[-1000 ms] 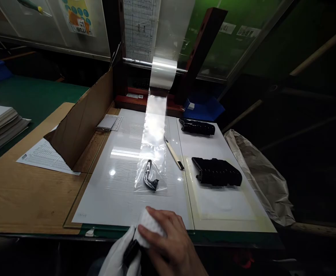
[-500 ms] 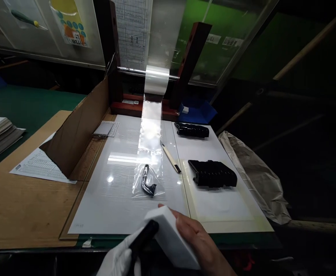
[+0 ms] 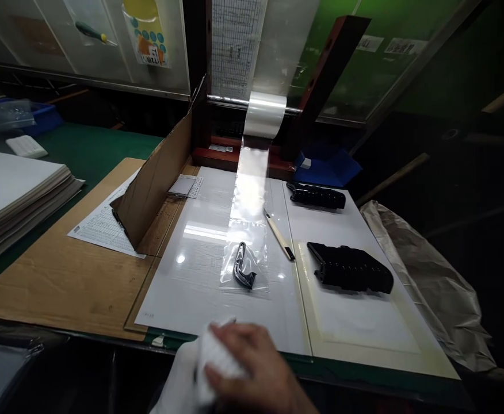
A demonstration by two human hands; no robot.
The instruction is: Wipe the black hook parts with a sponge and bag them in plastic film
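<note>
Beyond the fingers (image 3: 240,339) of the right hand (image 3: 258,365) lies a hook (image 3: 243,268) inside plastic film (image 3: 231,276) — a knife (image 3: 279,234) to its right. Farther rightward, a near casing (image 3: 352,269) sits before a far casing (image 3: 317,196); leftward, a cardboard sheet (image 3: 75,276), then a paper stack (image 3: 16,187).

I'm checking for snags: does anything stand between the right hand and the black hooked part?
Only the clear plastic around the black hooked part; nothing else visible stands between it and the right hand, which grips a white pad. The cutter lies off to the right.
</note>
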